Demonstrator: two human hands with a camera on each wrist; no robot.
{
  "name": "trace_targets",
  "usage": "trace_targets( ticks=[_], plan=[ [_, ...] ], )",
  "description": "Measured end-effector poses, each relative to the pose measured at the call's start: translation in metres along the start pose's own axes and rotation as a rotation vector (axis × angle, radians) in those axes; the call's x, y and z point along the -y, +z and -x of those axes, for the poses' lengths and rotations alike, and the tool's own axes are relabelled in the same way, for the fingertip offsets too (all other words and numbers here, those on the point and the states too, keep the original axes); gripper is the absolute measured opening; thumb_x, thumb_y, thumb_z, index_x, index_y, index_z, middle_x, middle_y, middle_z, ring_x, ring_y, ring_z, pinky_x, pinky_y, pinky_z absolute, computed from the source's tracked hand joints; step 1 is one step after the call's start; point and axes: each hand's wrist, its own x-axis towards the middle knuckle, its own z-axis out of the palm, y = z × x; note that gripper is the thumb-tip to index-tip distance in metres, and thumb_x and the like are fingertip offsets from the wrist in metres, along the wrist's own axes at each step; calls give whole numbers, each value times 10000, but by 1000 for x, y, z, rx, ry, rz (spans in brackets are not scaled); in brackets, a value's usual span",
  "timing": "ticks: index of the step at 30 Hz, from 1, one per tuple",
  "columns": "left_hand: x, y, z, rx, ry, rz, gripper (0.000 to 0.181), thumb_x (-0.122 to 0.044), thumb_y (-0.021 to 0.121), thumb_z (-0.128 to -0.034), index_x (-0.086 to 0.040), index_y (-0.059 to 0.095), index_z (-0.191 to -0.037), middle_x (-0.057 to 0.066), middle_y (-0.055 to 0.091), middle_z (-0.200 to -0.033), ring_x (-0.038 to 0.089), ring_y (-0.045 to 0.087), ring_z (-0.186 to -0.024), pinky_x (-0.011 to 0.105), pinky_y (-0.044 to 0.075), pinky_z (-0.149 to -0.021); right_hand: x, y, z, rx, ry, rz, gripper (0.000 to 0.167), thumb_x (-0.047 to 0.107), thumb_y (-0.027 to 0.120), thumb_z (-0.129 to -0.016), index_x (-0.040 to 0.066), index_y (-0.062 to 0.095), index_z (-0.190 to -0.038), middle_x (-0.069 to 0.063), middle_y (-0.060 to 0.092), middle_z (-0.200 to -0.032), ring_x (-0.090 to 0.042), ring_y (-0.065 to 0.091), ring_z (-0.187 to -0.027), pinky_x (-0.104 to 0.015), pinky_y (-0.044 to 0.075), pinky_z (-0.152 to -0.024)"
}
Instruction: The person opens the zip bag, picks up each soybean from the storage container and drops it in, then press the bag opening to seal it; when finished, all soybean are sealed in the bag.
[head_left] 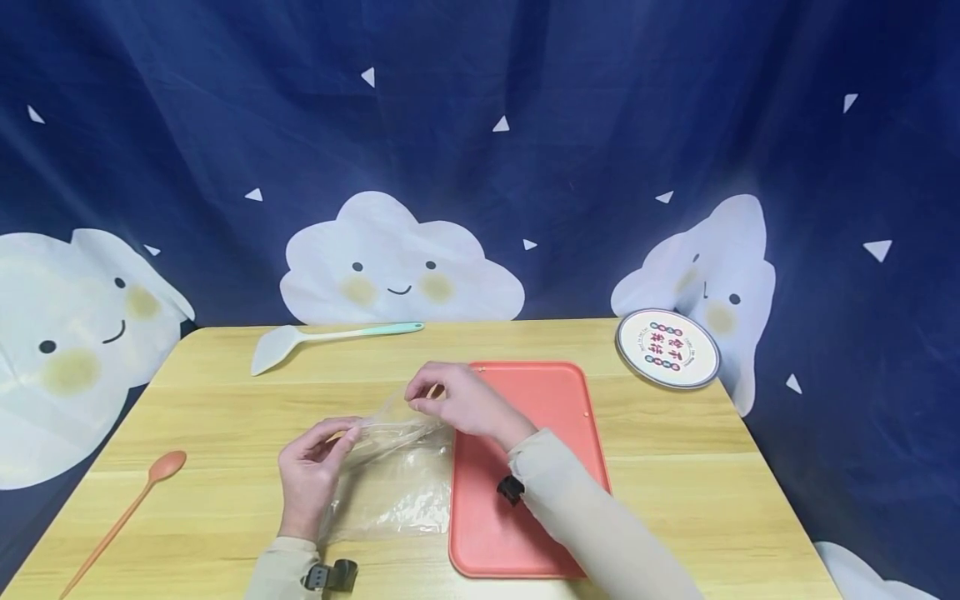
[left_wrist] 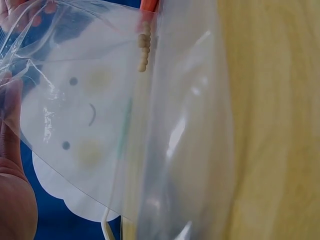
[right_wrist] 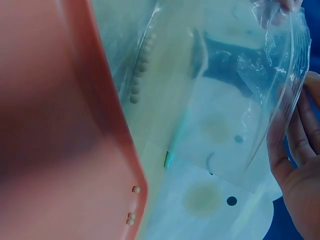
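A clear plastic zip bag [head_left: 408,483] stands over the wooden table, its lower part by the left edge of the coral tray [head_left: 525,542]. My left hand [head_left: 315,467] pinches the left end of its top edge. The right hand [head_left: 468,404], reaching across the tray, pinches the right end. Ridged zip lines [right_wrist: 295,65] run along that edge in the right wrist view. Through the film, a row of small beige balls [left_wrist: 144,47] shows near the bag's bottom fold; the right wrist view shows these balls [right_wrist: 141,70] too.
Several loose beige balls [right_wrist: 136,190] lie along the tray's rim. A white spatula with a mint handle [head_left: 337,336] lies at the back. An orange spoon [head_left: 167,465] is at the left, and an oval white plate [head_left: 667,350] at the back right. Behind hangs a blue cloud-print curtain [head_left: 450,150].
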Motion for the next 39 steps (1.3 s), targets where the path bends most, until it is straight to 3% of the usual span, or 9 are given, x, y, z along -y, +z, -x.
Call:
trace_targets(
  ticks=[7, 15, 21, 24, 28, 33, 39],
  plan=[
    [1, -1, 1, -11, -3, -3, 157, 295, 626, -771, 204, 648, -898, 262, 688, -927, 208, 696, -894, 282, 571, -799, -2, -5, 3, -27, -1, -7, 107, 101, 697, -919, 152, 723, -1010, 131, 646, -948, -37, 599, -910, -289, 534, -827],
    [3, -1, -1, -9, 21, 33, 166, 312, 611, -765, 223, 634, -903, 278, 681, -932, 211, 693, -896, 273, 569, -797, -11, -32, 6, -211, -13, -66, 97, 33, 695, -901, 101, 729, -961, 54, 666, -929, -93, 630, -860, -355, 557, -788],
    [1, -1, -1, 3, 6, 10, 155, 292, 614, -785, 208, 641, -913, 282, 678, -932, 215, 692, -902, 277, 574, -788, -37, -53, 5, -326, 69, 8, 69, 45, 720, -888, 67, 735, -952, 41, 668, -912, -120, 623, -815, -321, 549, -757],
    [0, -1, -1, -8, -16, -4, 146, 280, 622, -790, 204, 644, -912, 271, 683, -932, 215, 693, -900, 288, 575, -790, -51, -58, 4, -301, 122, 57, 69, 65, 721, -892, 78, 731, -958, 42, 663, -921, -124, 624, -845, -294, 540, -761],
    [-1, 0, 0, -22, -35, -26, 139, 267, 637, -789, 195, 650, -907, 244, 694, -934, 210, 693, -900, 294, 574, -796, -70, -60, 2, -197, 174, 146, 104, 64, 713, -893, 60, 726, -996, 6, 667, -953, -160, 634, -913, -321, 545, -810],
    [-1, 0, 1, -15, -23, -1, 153, 283, 629, -779, 207, 641, -912, 250, 691, -942, 213, 693, -905, 293, 569, -807, -88, -57, -2, -63, 229, 329, 138, 37, 707, -893, 24, 726, -1029, -21, 659, -950, -182, 637, -910, -325, 536, -835],
    [0, -1, 0, -10, -5, 17, 170, 306, 611, -770, 219, 632, -915, 275, 680, -938, 222, 694, -896, 299, 570, -800, -100, -51, -7, 26, 271, 470, 134, 42, 702, -893, 46, 729, -1024, -34, 652, -954, -189, 632, -920, -306, 529, -832]
  ],
)
